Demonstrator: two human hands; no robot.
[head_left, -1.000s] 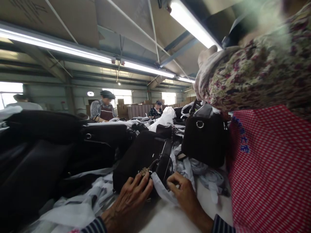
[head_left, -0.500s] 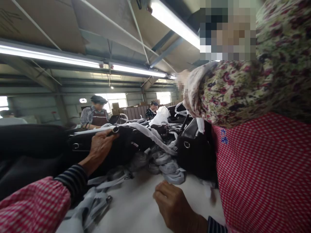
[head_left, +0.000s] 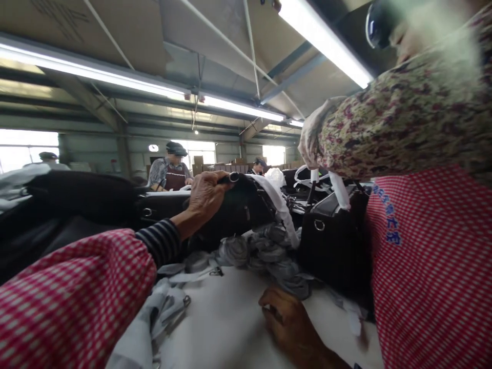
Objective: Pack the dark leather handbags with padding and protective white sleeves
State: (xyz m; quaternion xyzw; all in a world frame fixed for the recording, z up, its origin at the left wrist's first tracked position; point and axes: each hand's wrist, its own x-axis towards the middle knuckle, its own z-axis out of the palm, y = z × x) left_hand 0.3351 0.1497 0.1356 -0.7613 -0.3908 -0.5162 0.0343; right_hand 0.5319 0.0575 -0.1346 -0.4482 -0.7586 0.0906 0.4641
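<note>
My left hand [head_left: 209,192] grips the top edge of a black bag [head_left: 223,223], by the end that carries a metal D-ring [head_left: 233,177]. The bag is tilted up, and a strap wrapped in white paper [head_left: 274,197] hangs over its right side. Low over the white tabletop [head_left: 223,312], my right hand [head_left: 288,320] is loosely curled, and nothing shows between its fingers. Just beyond it lie several coiled straps in pale wrapping [head_left: 265,248].
Another black bag [head_left: 330,251] stands at the right, under the floral sleeve [head_left: 369,133] of a co-worker in a red checked apron [head_left: 430,256]. Black bags [head_left: 84,205] lie at the left. Wrapped straps with metal clips [head_left: 165,307] lie front left. Other people work farther back.
The view has shifted. My left hand has raised the bag's edge and moved it to the right. My right hand stays curled low over the table.
</note>
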